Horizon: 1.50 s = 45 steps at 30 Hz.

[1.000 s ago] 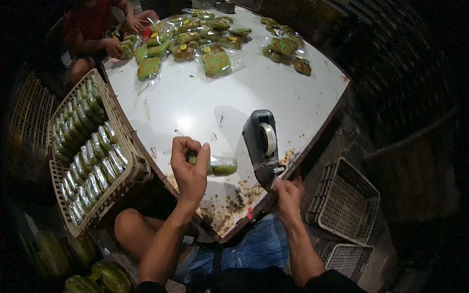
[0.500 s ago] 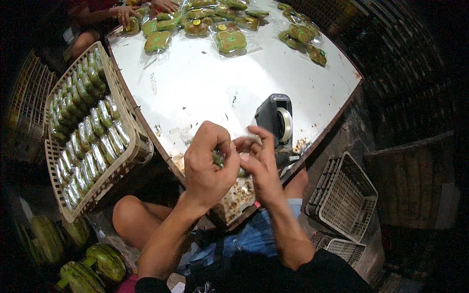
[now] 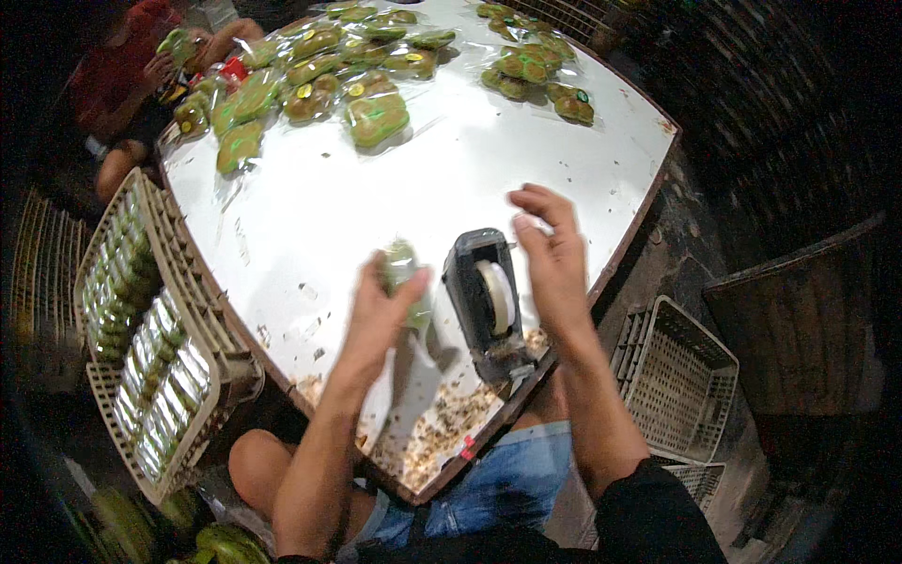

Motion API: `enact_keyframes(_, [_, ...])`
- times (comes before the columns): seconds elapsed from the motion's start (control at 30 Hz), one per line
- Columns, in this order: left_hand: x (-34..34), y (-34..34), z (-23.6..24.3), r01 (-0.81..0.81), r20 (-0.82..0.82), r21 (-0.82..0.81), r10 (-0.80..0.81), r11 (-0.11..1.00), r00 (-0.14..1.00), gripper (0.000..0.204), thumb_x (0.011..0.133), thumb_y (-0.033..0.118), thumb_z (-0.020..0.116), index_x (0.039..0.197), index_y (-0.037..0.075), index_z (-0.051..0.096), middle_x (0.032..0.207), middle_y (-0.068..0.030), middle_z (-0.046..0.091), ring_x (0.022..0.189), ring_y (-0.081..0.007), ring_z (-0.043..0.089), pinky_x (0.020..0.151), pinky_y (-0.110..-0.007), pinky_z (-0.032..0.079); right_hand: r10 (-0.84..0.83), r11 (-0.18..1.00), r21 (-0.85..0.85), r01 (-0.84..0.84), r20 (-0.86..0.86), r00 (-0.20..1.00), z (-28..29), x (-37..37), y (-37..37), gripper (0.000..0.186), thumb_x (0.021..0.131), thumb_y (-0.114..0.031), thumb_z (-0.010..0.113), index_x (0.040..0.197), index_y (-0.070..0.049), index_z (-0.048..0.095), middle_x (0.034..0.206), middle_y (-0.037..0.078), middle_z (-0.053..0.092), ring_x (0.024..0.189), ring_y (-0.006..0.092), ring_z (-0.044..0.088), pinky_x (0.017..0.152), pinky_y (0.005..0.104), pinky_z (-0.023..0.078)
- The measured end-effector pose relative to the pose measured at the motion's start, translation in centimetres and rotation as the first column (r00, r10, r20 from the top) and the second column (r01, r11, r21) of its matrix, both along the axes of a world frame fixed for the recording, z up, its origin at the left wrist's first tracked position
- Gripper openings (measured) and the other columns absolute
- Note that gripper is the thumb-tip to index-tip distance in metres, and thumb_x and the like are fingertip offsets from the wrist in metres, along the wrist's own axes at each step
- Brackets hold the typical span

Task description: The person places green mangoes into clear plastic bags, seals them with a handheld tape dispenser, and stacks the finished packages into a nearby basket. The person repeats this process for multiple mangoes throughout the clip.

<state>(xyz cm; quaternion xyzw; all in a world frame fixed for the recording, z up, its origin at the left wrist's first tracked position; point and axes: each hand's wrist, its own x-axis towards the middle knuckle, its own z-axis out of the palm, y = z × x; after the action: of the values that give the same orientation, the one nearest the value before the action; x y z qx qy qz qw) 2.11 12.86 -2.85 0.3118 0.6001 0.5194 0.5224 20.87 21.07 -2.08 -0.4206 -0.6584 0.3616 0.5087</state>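
My left hand [image 3: 376, 305] holds a green piece of produce in clear plastic wrap [image 3: 402, 263] above the white table, thumb on one side and fingers on the other. A loose tail of the plastic hangs below it. Just right of it stands a black tape dispenser [image 3: 484, 301] with a roll of pale tape [image 3: 498, 296]. My right hand [image 3: 550, 244] is raised at the far right side of the dispenser, fingers bent and thumb apart from them. A small whitish patch shows between thumb and fingers; whether it is tape I cannot tell.
Several wrapped green packs [image 3: 376, 117] lie across the table's [image 3: 282, 216] far side. At left, a crate [image 3: 216, 376] holds rows of wrapped green produce. An open crate [image 3: 676, 376] stands low at right. Another person's hand [image 3: 160, 70] holds a green piece at far left.
My hands have parted: the left moved left with the wrapped piece, the right went up and right past the dispenser. My view shifted. The other person has lifted a green piece.
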Motion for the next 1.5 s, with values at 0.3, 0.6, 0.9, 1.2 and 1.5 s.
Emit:
enact_keyframes(0.3, [-0.2,1.6,-2.2,0.053,0.123,-0.061,-0.045,0.997,0.991,0.084,0.093,0.036,0.058,0.153,-0.002,0.013,0.156,-0.0295,0.017,0.146,-0.0424,0.022,0.112,-0.048,0.036,-0.298,0.900,-0.103,0.423,0.562,0.771,-6.4,9.0,24.2,0.094,0.079,-0.061,0.071,0.139,0.006,0.042,0.140,0.028,0.047,0.132,0.0382,0.046,0.110,0.0442,0.037])
enact_keyframes(0.6, [-5.0,2.9,-3.8,-0.131,-0.017,-0.198,0.131,0.971,0.991,0.088,0.087,0.043,0.068,0.151,0.003,0.022,0.151,-0.0242,0.030,0.136,-0.0373,0.040,0.104,-0.049,0.046,-0.103,0.926,-0.149,0.346,0.783,0.613,-4.7,3.5,47.1,0.125,0.064,-0.089,0.058,0.155,-0.010,0.026,0.155,0.027,0.030,0.143,0.0392,0.031,0.115,0.0536,0.027])
enact_keyframes(0.9, [-3.6,0.2,1.9,0.012,0.035,-0.184,-0.005,0.983,0.999,0.090,0.085,0.052,0.068,0.148,0.001,0.029,0.148,-0.0236,0.036,0.135,-0.0374,0.042,0.105,-0.051,0.043,0.422,0.896,-0.423,-0.135,0.717,0.555,-5.8,-1.8,41.4,0.111,0.067,-0.077,0.071,0.151,-0.013,0.037,0.150,0.021,0.042,0.137,0.0344,0.042,0.113,0.0447,0.034])
enact_keyframes(1.2, [-5.4,-6.4,2.8,-0.008,0.070,0.119,0.000,0.993,0.998,0.053,0.096,0.024,0.060,0.139,0.000,0.042,0.141,-0.0146,0.046,0.128,-0.0255,0.048,0.101,-0.039,0.046,0.853,0.501,-0.627,-0.597,0.240,0.464,-1.9,-9.6,17.7,0.081,0.091,-0.063,0.056,0.151,-0.012,0.037,0.151,0.022,0.038,0.139,0.0318,0.037,0.109,0.0450,0.039])
enact_keyframes(1.5, [-9.5,-10.0,3.0,-0.156,0.134,0.216,0.129,0.964,0.983,0.049,0.097,0.030,0.062,0.132,-0.002,0.050,0.132,-0.0166,0.055,0.116,-0.0209,0.055,0.095,-0.034,0.048,0.414,0.866,-0.464,0.188,0.875,0.251,-5.9,-6.8,18.3,0.105,0.076,-0.084,0.053,0.132,0.006,0.057,0.139,0.030,0.051,0.135,0.0385,0.046,0.112,0.0436,0.035])
